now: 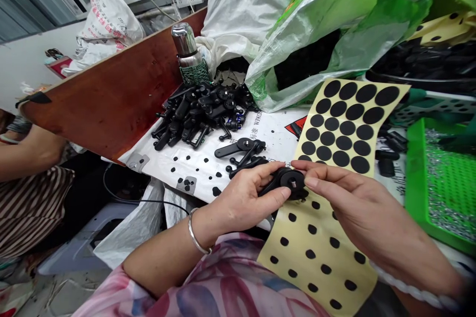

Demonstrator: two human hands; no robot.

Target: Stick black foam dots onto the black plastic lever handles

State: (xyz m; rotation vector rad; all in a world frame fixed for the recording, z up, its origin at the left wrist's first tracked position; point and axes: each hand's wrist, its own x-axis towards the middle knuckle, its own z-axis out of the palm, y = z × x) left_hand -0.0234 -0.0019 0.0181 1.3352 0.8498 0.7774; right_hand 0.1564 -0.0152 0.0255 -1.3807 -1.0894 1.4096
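Observation:
My left hand (247, 195) is closed around a black plastic part with a round disc end (292, 181), thumb across the disc's face. From the other side, my right hand (353, 198) pinches the rim of this part between thumb and fingers. Whether a small piece is also between those fingertips is hidden. Beneath both hands lies a yellow backing sheet (293, 257). Its far half carries rows of round black stickers (344, 142); small black dots are spread over the near half. A few similar black arm-shaped parts (238, 147) lie just beyond my left hand.
Many black parts (201, 109) are heaped at the back, before a steel flask (185, 42). A brown board (111, 94) edges the left side. An open green-white plastic bag (267, 74) stands behind. At right sits a green tray (414, 178) of small metal pieces. A person's arm (33, 153) shows left.

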